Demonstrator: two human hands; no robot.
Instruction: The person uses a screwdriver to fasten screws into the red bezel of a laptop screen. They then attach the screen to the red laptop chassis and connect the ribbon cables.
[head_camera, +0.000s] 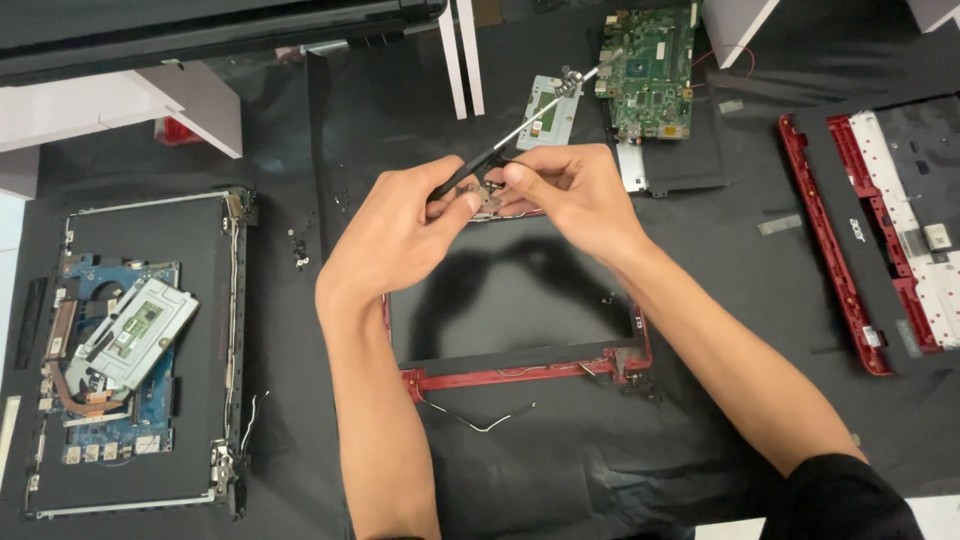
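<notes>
Here the left hand (400, 225) is closed around the black handle of a screwdriver (520, 125), whose thin metal shaft slants up and away toward the far side of the table. The right hand (570, 195) meets it from the other side, its fingertips pinched on a small metal part (490, 197), probably a hinge bracket, though the fingers hide most of it. Both hands hover over the top edge of a red-framed screen panel (510, 310) that lies flat on the black cloth (560, 460), with a thin loose wire (480, 418) curling out from its near edge.

Beyond the hands, a green circuit board (650, 70) rests near a grey touchpad plate (547, 108). Off to the left lies an opened laptop base (135, 350) showing a blue board and a copper heat pipe. A few small dark screws (298, 248) sit between it and the left wrist. To the right lies a red laptop cover (880, 230).
</notes>
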